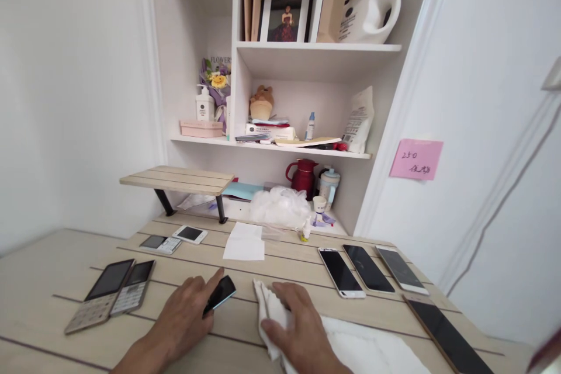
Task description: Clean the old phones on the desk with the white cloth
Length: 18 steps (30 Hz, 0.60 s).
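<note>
Okay, nine phones on the pale wood-look desk (52, 280), counting the one in hand. Left hand (184, 315) is clamped on a dark smartphone (221, 294), which sits tilted. Right hand (298, 327) is spread over a bunched white cloth (269, 318); can't tell if it's gripping or just pressing.

Left of the left hand: two keypad phones (114, 295), side by side and touching. Back left: one small keypad phone (160, 243) just beside one white smartphone (190, 234). Right side: three smartphones (368, 269) in a row, plus one black smartphone (447, 333) by the desk's right edge.

Open room: the strip between the hands and the back phones, apart from one paper sheet (243, 242). Crumpled plastic bag (280, 207) near the back edge. Behind it, a red thermos jug (302, 178) stands on the lower shelf (272, 149)'s underside level, beside a paper cup (319, 204); contents hidden.
</note>
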### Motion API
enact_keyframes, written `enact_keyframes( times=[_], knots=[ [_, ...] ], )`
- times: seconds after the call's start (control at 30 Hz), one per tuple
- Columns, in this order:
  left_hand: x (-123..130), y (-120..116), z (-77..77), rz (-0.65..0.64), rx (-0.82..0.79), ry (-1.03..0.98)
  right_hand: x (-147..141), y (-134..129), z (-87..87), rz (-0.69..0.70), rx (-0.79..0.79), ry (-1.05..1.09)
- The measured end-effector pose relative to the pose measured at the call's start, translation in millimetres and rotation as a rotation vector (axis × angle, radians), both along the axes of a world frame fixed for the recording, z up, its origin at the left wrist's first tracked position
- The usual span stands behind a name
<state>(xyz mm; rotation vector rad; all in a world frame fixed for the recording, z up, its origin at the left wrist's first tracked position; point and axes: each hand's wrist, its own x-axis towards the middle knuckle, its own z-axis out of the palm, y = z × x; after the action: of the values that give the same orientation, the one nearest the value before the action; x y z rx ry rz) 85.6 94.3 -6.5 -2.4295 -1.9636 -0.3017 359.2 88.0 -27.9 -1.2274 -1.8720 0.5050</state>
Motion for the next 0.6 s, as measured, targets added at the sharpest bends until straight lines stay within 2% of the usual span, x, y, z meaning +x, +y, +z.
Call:
enact_keyframes(
  times=[0.07, 0.17, 0.23, 0.33, 0.4, 0.53, 0.6],
  knots=[
    [5.7, 1.1, 0.0, 0.042, 0.016, 0.008, -5.7, -4.4, 1.1, 0.017, 0.06, -0.177],
    [14.2, 3.3, -1.4, 0.097, 0.036, -0.045, -15.2, -8.1, -2.2, -0.026, 0.116, -0.321],
    [19.0, 5.0, -1.1, 0.14, 0.032, -0.241, -19.3, -8.5, -6.8, -0.078, 0.124, -0.375],
    [25.6, 6.9, 3.5, 0.212, -0.046, -0.677, -17.9, -5.4, -10.7, -0.127, 0.11, -0.381],
    [30.6, 6.7, 8.9, 0.243, -0.154, -0.912, -12.2, -1.3, -7.8, -0.085, 0.05, -0.203],
    [45.2, 4.9, 22.1, 0.179, -0.377, -1.43, 0.9, 7.5, 6.2, 0.146, -0.256, 0.538],
    [54.7, 5.6, 27.0, 0.133, -0.44, -1.657, 4.0, 11.1, 9.7, 0.203, -0.356, 0.81]
  ],
)
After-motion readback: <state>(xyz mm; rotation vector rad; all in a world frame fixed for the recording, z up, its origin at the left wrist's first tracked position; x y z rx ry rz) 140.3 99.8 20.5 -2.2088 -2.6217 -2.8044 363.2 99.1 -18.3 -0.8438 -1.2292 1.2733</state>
